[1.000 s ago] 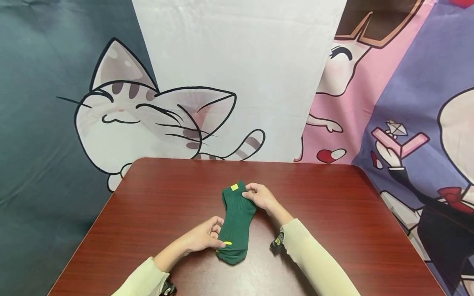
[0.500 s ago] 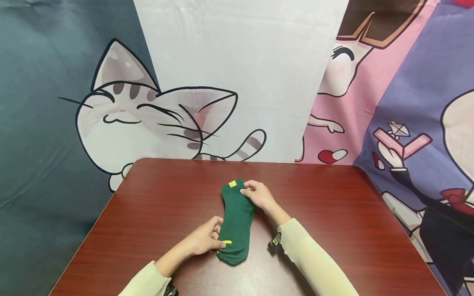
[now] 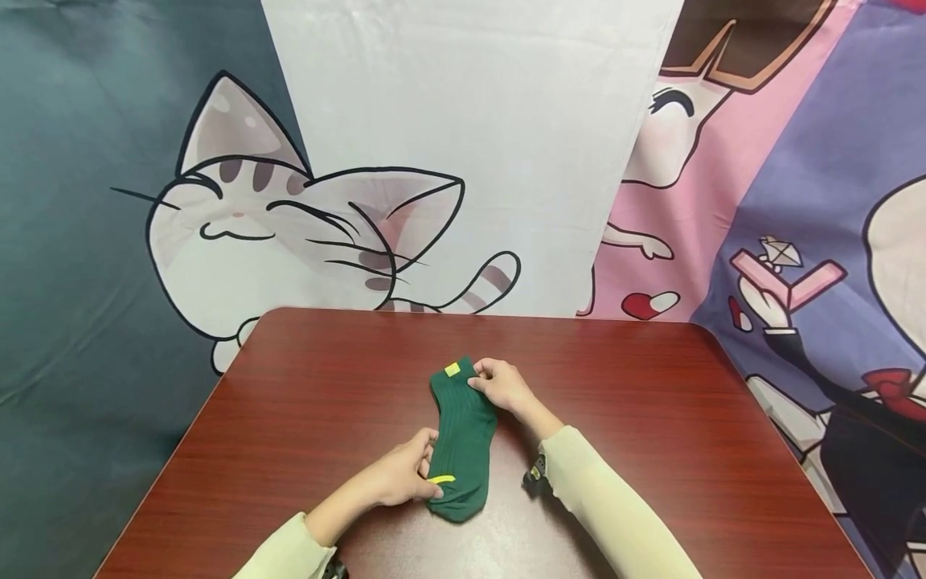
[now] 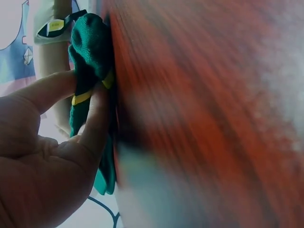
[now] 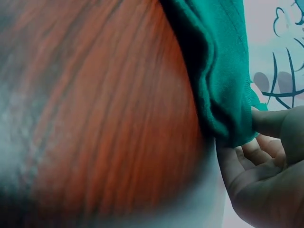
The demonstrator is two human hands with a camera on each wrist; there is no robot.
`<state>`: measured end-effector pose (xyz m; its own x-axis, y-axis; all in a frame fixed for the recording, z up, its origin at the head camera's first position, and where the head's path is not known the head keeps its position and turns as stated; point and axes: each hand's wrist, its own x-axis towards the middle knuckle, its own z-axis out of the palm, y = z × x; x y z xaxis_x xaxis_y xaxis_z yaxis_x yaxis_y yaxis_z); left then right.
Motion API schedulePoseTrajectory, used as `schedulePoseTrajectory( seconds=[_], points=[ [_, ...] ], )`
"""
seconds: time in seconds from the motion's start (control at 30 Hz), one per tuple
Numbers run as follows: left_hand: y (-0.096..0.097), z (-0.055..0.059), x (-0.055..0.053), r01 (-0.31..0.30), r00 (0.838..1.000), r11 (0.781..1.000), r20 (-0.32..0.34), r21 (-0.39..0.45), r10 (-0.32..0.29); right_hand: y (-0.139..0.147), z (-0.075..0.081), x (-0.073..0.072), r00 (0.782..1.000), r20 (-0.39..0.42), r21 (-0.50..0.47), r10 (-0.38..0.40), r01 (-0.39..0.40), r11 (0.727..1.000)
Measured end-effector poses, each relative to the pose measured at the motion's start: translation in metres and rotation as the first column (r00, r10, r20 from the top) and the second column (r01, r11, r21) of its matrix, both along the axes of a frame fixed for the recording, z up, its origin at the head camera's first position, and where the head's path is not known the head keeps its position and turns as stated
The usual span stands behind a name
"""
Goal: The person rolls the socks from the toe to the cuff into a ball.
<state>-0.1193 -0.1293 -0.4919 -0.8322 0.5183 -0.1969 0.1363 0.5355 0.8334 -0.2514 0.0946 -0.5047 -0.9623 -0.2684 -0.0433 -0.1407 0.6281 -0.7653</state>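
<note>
Green and ribbed, the sock (image 3: 463,442) lies on the table (image 3: 325,402), near the middle, with one end close to the person and the other end farther off. It looks flat on top, and its layers show from the side. The left hand (image 3: 405,474) pinches the left edge of the near end, thumb on one side and a finger on the other, right by a yellow stripe (image 3: 443,479). The right hand (image 3: 502,386) pinches the right edge of the far end, thumb on top and a finger under it. Just beside that thumb is a yellow patch (image 3: 452,370). The table is red-brown and shiny. Both arms have pale sleeves (image 3: 615,498). Behind the table hangs a big cloth (image 3: 463,96) with a smiling cat (image 3: 253,241) on it.
</note>
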Motion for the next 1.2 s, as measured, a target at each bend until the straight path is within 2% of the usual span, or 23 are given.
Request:
schedulePoseTrajectory(
  seconds=[0.13, 0.33, 0.47, 0.57, 0.63, 0.67, 0.73, 0.8, 0.9, 0.97, 1.03, 1.1, 1.17, 1.2],
  points=[
    [0.000, 0.001, -0.001, 0.028, 0.999, 1.000, 0.018, -0.006, -0.028, -0.002, -0.003, -0.002, 0.998, -0.055, 0.071, 0.023, -0.019, 0.997],
    [-0.001, 0.002, 0.000, 0.033, 0.998, 0.999, 0.049, 0.017, -0.033, -0.005, -0.004, -0.003, 0.998, -0.068, 0.123, 0.008, 0.000, 0.992],
    [0.003, 0.001, 0.004, 0.018, 1.000, 0.999, -0.021, -0.036, -0.018, -0.007, -0.002, -0.001, 0.997, -0.071, 0.145, 0.001, 0.010, 0.989],
    [0.005, 0.002, 0.007, -0.006, 0.992, 0.992, -0.126, -0.130, -0.011, -0.008, -0.001, 0.001, 0.997, -0.081, 0.163, 0.000, 0.013, 0.986],
    [0.006, 0.002, 0.008, -0.023, 0.976, 0.978, -0.215, -0.206, -0.022, -0.007, -0.001, 0.003, 0.996, -0.094, 0.184, -0.011, 0.028, 0.982],
    [0.007, 0.002, 0.009, -0.030, 0.963, 0.968, -0.266, -0.249, -0.039, -0.007, -0.001, 0.004, 0.994, -0.105, 0.196, -0.017, 0.037, 0.980],
    [0.007, 0.001, 0.010, -0.029, 0.927, 0.943, -0.362, -0.331, -0.099, -0.005, -0.001, 0.006, 0.991, -0.135, 0.218, -0.024, 0.053, 0.975],
    [0.006, 0.000, 0.010, 0.001, 0.881, 0.921, -0.435, -0.389, -0.184, -0.002, -0.001, 0.010, 0.985, -0.170, 0.234, -0.007, 0.047, 0.971],
    [0.004, 0.002, 0.011, 0.075, 0.818, 0.891, -0.484, -0.448, -0.312, 0.002, 0.003, 0.022, 0.964, -0.241, 0.247, 0.114, -0.053, 0.968],
    [0.002, 0.004, 0.012, 0.121, 0.790, 0.877, -0.490, -0.464, -0.368, 0.005, 0.007, 0.033, 0.933, -0.268, 0.270, 0.239, -0.165, 0.948],
    [0.001, 0.008, 0.013, 0.157, 0.780, 0.867, -0.479, -0.472, -0.402, 0.010, 0.010, 0.043, 0.889, -0.278, 0.315, 0.363, -0.273, 0.909],
    [-0.001, 0.010, 0.013, 0.182, 0.778, 0.858, -0.463, -0.480, -0.425, 0.015, 0.013, 0.053, 0.848, -0.255, 0.377, 0.465, -0.355, 0.855],
    [-0.001, 0.011, 0.013, 0.204, 0.784, 0.848, -0.436, -0.489, -0.441, 0.020, 0.017, 0.062, 0.818, -0.214, 0.436, 0.534, -0.410, 0.801],
    [-0.002, 0.011, 0.013, 0.215, 0.788, 0.844, -0.423, -0.492, -0.448, 0.023, 0.018, 0.066, 0.809, -0.187, 0.465, 0.557, -0.426, 0.776]
  ],
)
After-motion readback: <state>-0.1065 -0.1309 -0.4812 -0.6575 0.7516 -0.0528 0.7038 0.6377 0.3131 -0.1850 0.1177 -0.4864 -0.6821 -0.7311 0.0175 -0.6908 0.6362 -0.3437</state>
